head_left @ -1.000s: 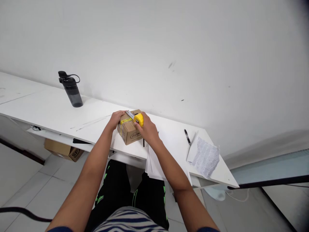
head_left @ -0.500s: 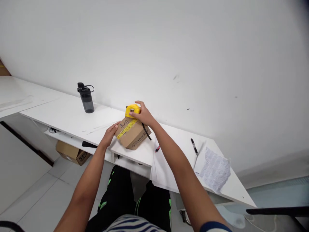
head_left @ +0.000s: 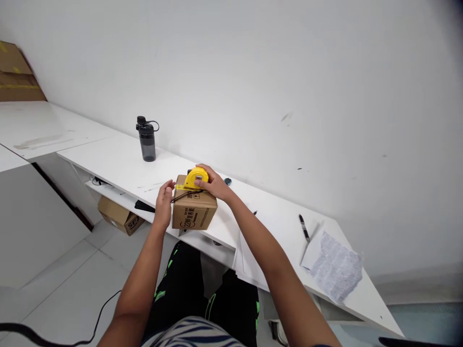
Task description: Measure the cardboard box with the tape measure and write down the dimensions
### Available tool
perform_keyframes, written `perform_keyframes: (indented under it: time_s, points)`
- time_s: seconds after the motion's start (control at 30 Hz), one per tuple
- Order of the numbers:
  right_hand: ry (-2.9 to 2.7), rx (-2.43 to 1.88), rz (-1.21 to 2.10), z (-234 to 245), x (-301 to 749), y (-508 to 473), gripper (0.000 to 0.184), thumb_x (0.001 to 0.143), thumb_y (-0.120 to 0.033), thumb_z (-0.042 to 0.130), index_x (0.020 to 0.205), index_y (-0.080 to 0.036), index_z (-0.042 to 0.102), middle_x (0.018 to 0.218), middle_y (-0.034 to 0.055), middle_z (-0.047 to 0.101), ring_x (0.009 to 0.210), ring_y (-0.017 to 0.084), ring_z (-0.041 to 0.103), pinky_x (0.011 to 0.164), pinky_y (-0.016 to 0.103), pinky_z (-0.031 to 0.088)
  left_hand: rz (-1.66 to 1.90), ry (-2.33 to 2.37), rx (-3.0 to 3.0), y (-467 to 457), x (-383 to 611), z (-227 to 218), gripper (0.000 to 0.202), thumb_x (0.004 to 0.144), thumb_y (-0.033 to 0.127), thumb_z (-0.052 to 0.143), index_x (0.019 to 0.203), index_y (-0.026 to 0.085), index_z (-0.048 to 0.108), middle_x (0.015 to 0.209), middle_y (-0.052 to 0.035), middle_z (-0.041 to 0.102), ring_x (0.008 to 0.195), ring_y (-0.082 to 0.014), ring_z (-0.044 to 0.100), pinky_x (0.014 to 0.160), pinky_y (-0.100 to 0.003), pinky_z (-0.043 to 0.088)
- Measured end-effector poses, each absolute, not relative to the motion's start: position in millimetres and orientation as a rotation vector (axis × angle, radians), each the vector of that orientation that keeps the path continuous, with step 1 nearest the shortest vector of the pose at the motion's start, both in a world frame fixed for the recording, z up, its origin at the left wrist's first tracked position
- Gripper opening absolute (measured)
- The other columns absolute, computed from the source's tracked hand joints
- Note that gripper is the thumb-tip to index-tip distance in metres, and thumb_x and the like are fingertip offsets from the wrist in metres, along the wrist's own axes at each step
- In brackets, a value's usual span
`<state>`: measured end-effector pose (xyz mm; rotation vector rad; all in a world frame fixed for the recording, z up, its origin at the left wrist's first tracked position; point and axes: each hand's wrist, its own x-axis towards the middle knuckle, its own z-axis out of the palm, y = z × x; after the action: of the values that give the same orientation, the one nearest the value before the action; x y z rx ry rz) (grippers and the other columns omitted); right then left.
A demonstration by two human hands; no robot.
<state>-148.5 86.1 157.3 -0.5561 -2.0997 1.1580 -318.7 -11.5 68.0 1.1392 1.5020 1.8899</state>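
Note:
A yellow tape measure is in my right hand, fingers around its back and thumb on its front. It rests against the top of a small brown cardboard box, whose printed side faces me. The tape measure's dark wrist strap lies across the box top towards the left. My left hand is upright at the box's left side with fingers stretched out. Whether it touches the box or the strap end, I cannot tell. The box stands near the front edge of the white desk.
A dark water bottle stands left towards the wall. Right of the box are white paper sheets, a black marker and a torn crumpled paper. Another carton is below the desk; a large one sits far left.
The box has turned so its printed side faces me. The strap has swung from the box's right side to across its top. My left hand's fingers have come away from the box's corner.

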Motion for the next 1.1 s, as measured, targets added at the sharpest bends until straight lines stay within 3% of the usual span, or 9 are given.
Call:
perform_keyframes:
  time_s: [0.1, 0.2, 0.33, 0.7, 0.93, 1.1]
  points:
    - [-2.206, -0.530, 1.066, 168.2, -149.0, 83.5, 0.063, 0.079, -0.047, 0.068, 0.136, -0.028, 0.047, 0.138, 0.0039, 0.052, 0.114, 0.022, 0.057, 0.098, 0.036, 0.048, 1.714, 1.366, 1.341, -21.5, -306.6, 83.7, 0.069, 0.089, 0.056, 0.054, 0.149, 0.029, 0.033, 0.158, -0.0058, 0.034, 0.143, -0.0269, 0.035, 0.114, -0.037, 0.036]
    - [-2.274, -0.531, 0.982, 173.9, -153.7, 79.1, 0.061, 0.082, -0.046, 0.066, 0.138, -0.031, 0.046, 0.140, 0.0027, 0.051, 0.116, 0.023, 0.057, 0.099, 0.039, 0.047, 1.647, 1.272, 1.366, -21.2, -300.8, 87.6, 0.075, 0.089, 0.053, 0.056, 0.153, 0.032, 0.023, 0.160, -0.0043, 0.030, 0.145, -0.0272, 0.033, 0.116, -0.039, 0.034]
    - [-2.272, -0.544, 0.961, 170.9, -158.1, 74.9, 0.062, 0.084, -0.047, 0.063, 0.141, -0.029, 0.043, 0.138, 0.0043, 0.053, 0.115, 0.023, 0.057, 0.101, 0.042, 0.046, 1.631, 1.259, 1.381, -17.2, -299.9, 86.1, 0.075, 0.090, 0.051, 0.056, 0.154, 0.033, 0.021, 0.161, -0.0041, 0.027, 0.146, -0.0275, 0.030, 0.117, -0.042, 0.033]
    - [-2.410, -0.612, 0.644, 172.4, -115.2, 62.8, 0.060, 0.088, -0.050, 0.058, 0.142, -0.030, 0.044, 0.141, 0.0053, 0.054, 0.123, 0.027, 0.054, 0.103, 0.044, 0.042, 1.857, 1.559, 1.232, -22.0, -279.0, 86.9, 0.050, 0.096, 0.047, 0.046, 0.138, 0.021, 0.055, 0.146, -0.0068, 0.052, 0.138, -0.0232, 0.044, 0.117, -0.038, 0.033]
    - [-2.240, -0.963, 0.624, 155.3, -17.6, 32.0, 0.059, 0.087, -0.052, 0.059, 0.142, -0.032, 0.044, 0.138, 0.0052, 0.056, 0.112, 0.026, 0.060, 0.091, 0.041, 0.050, 1.838, 1.614, 1.276, -14.3, -280.8, 94.3, 0.042, 0.097, 0.040, 0.046, 0.131, 0.021, 0.062, 0.139, -0.0056, 0.059, 0.132, -0.0211, 0.051, 0.115, -0.036, 0.037]
    - [-2.226, -0.959, 0.602, 150.9, -7.8, 32.4, 0.061, 0.087, -0.051, 0.060, 0.142, -0.032, 0.044, 0.143, 0.0055, 0.052, 0.122, 0.027, 0.056, 0.100, 0.043, 0.047, 1.853, 1.607, 1.285, -5.0, -284.8, 91.5, 0.040, 0.096, 0.036, 0.047, 0.129, 0.021, 0.063, 0.137, -0.0055, 0.061, 0.131, -0.0215, 0.052, 0.115, -0.036, 0.037]
